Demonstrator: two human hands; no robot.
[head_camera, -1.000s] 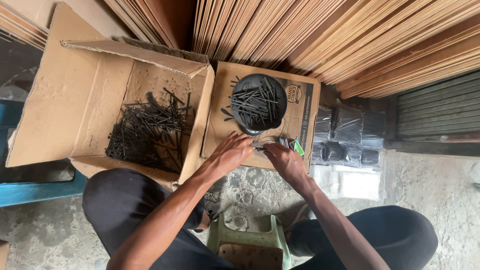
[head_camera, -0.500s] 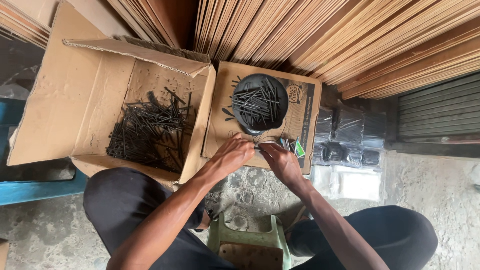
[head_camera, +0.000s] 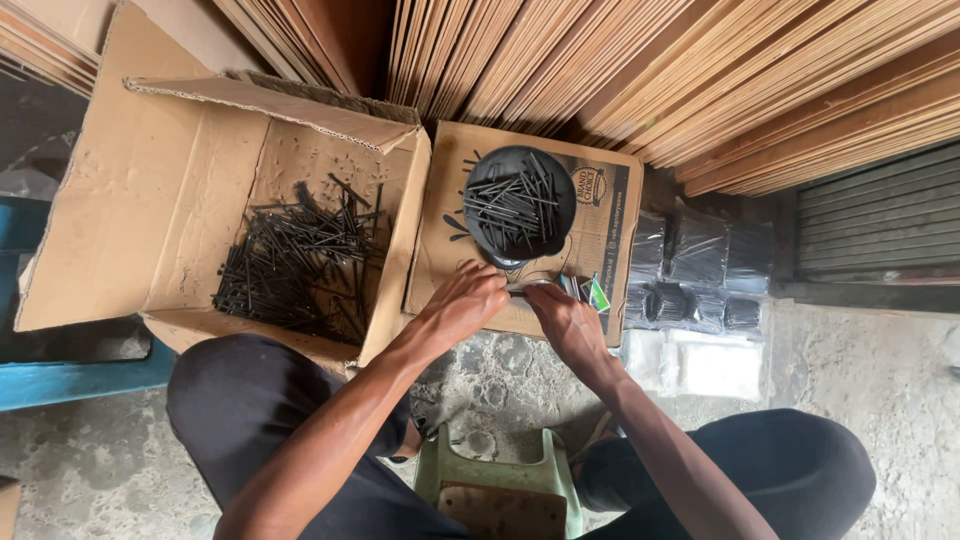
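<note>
My left hand (head_camera: 467, 303) and my right hand (head_camera: 562, 316) meet over the front edge of a flat cardboard sheet (head_camera: 455, 235). Together they grip a small clear plastic packet (head_camera: 583, 290) with a green patch; what is inside is hidden by my fingers. Just beyond them a round black dish (head_camera: 518, 206) holds several long black nails. To the left, an open cardboard box (head_camera: 190, 210) contains a loose heap of black nails (head_camera: 297, 262).
Stacked wooden strips (head_camera: 650, 70) lean along the back. Filled clear packets of nails (head_camera: 695, 280) lie right of the cardboard sheet, with empty clear bags (head_camera: 690, 362) below them. A green plastic stool (head_camera: 497, 488) is between my knees. A blue edge (head_camera: 60, 380) lies left.
My hands have stayed at the packet, with only small finger movements. The dish and box have not moved.
</note>
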